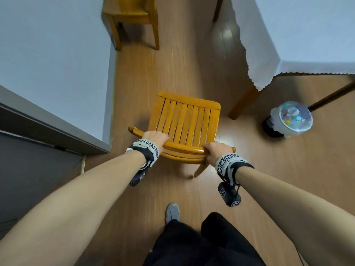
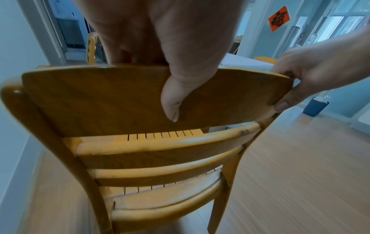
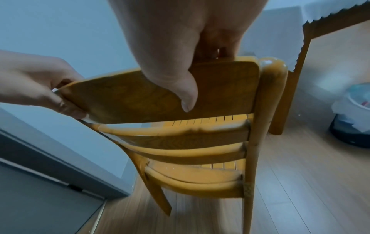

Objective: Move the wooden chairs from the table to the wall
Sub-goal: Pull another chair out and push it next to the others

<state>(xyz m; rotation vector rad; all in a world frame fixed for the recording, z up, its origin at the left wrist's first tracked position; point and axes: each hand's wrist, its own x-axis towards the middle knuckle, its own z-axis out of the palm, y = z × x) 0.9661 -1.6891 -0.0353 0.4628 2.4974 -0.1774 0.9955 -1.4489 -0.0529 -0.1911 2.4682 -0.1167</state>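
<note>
A yellow wooden chair (image 1: 184, 120) with a slatted seat stands on the wood floor between the pale wall (image 1: 53, 54) on the left and the table (image 1: 299, 35) on the right. My left hand (image 1: 154, 138) grips the left part of its top back rail, my right hand (image 1: 216, 150) the right end. In the left wrist view my left hand (image 2: 170, 76) has its thumb down the back of the chair's rail (image 2: 100, 98). My right hand (image 3: 180, 82) clasps the chair's rail (image 3: 130, 101) the same way. A second wooden chair (image 1: 132, 18) stands further along the wall.
The table carries a white cloth with a scalloped edge, and its wooden leg (image 1: 243, 102) stands close to the chair's right front corner. A lined waste bin (image 1: 288, 118) sits on the floor to the right. A grey door frame (image 1: 48, 121) juts out at the left.
</note>
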